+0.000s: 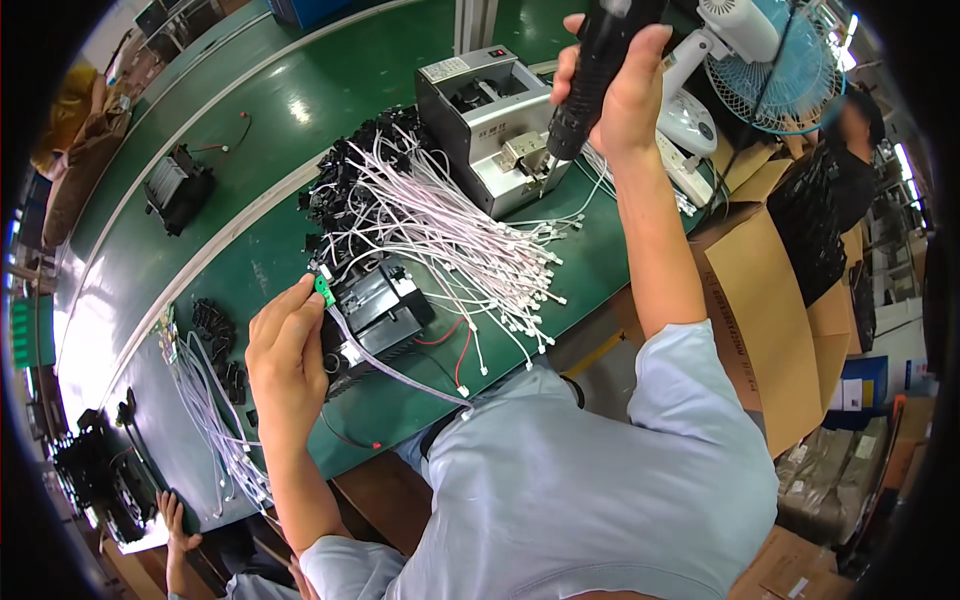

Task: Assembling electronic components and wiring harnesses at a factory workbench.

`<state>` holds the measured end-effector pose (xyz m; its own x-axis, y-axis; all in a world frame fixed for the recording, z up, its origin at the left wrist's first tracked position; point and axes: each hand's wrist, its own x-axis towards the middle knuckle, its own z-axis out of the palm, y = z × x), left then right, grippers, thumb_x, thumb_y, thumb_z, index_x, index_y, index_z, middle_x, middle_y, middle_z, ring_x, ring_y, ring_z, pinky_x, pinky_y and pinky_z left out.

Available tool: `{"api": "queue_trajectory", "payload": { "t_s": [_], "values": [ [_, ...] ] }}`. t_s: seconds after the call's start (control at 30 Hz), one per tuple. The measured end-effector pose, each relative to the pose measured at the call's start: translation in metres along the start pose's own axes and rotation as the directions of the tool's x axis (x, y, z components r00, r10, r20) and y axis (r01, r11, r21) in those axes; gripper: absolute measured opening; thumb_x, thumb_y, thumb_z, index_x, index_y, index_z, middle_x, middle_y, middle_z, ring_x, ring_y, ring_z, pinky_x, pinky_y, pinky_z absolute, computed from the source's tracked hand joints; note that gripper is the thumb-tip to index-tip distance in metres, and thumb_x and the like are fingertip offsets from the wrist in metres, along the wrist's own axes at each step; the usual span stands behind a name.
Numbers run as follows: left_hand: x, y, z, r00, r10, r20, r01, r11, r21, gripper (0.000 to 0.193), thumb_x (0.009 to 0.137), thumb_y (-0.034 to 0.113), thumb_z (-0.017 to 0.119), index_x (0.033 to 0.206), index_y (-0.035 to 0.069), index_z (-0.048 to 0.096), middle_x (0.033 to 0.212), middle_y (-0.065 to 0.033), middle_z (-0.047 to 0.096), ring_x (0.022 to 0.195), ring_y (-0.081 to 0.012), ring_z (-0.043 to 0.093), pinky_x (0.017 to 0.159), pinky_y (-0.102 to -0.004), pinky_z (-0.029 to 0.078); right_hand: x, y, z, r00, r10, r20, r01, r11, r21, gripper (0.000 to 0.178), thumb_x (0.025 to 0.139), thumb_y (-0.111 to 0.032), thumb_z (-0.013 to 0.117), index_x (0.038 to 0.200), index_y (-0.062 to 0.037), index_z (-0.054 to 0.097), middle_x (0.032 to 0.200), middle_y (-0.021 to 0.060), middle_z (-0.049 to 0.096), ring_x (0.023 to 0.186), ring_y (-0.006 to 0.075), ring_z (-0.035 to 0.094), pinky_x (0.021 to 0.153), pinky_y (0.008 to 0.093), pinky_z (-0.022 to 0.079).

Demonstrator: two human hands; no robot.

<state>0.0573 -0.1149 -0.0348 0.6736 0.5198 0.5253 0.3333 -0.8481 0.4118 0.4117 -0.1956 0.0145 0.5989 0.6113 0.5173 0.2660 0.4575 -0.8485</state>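
My right hand [632, 105] is raised at the upper right, wrapped round a black electric screwdriver [590, 80]. The tool's tip points down at the front of a black and silver screw feeder [500, 130]. At the left, my left hand [285, 345] pinches a small green circuit board [324, 290] at the corner of a black plastic housing [378, 312]. A grey flat cable [390, 370] trails from the board towards my body. Whether the board lies fully on the housing I cannot tell.
White cables [470, 235] with connectors spread from black parts [365, 160] on the green table. Grey cables [215, 430] lie left. Another black housing [180, 190] stands farther back. At right are a fan [770, 65] and a cardboard box [765, 320]. A co-worker's hand [175, 520] shows lower left.
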Motion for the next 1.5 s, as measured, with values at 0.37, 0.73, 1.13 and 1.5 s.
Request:
{"api": "queue_trajectory", "payload": {
  "t_s": [0.37,0.73,1.13,1.5],
  "values": [
    [-0.003,-0.001,-0.002,0.995,0.100,-0.003,-0.099,0.994,0.052,0.026,0.073,-0.006,0.061,0.098,0.000,0.062,0.111,-0.0127,0.063,0.101,-0.0296,0.060,0.087,-0.0401,0.045,-0.013,-0.076,0.087,0.986,-0.136,0.091,0.086,0.905,0.417,0.077,0.087,-0.074,0.033,0.101,-0.0015,0.055,0.058,0.0054,0.054,0.043,0.0154,0.053,0.041,0.0279,0.048],
    [-0.009,-0.003,-0.001,0.991,0.130,-0.033,-0.128,0.991,0.043,0.032,0.068,-0.005,0.064,0.099,0.001,0.061,0.114,-0.0119,0.062,0.102,-0.0270,0.059,0.085,-0.0386,0.044,-0.022,-0.060,0.176,0.770,-0.163,0.616,-0.249,0.813,0.527,0.082,0.083,-0.077,0.032,0.103,-0.0010,0.054,0.060,0.0061,0.054,0.046,0.0164,0.054,0.045,0.0292,0.048],
    [-0.008,-0.007,-0.001,0.992,0.128,-0.016,-0.127,0.991,0.046,0.033,0.067,-0.003,0.062,0.100,0.001,0.061,0.113,-0.0118,0.062,0.102,-0.0267,0.058,0.085,-0.0388,0.043,-0.023,-0.046,0.183,0.721,-0.162,0.674,-0.308,0.796,0.521,0.087,0.080,-0.080,0.030,0.106,-0.0005,0.054,0.063,0.0068,0.054,0.050,0.0174,0.054,0.050,0.0307,0.049],
    [-0.009,-0.005,0.001,0.991,0.135,-0.007,-0.134,0.989,0.064,0.033,0.066,-0.002,0.062,0.098,0.000,0.061,0.113,-0.0110,0.062,0.100,-0.0261,0.057,0.084,-0.0384,0.042,-0.023,-0.042,0.183,0.719,-0.161,0.676,-0.315,0.792,0.523,0.093,0.076,-0.084,0.028,0.108,0.0000,0.053,0.065,0.0075,0.054,0.054,0.0184,0.054,0.053,0.0321,0.049]
  ]
}}
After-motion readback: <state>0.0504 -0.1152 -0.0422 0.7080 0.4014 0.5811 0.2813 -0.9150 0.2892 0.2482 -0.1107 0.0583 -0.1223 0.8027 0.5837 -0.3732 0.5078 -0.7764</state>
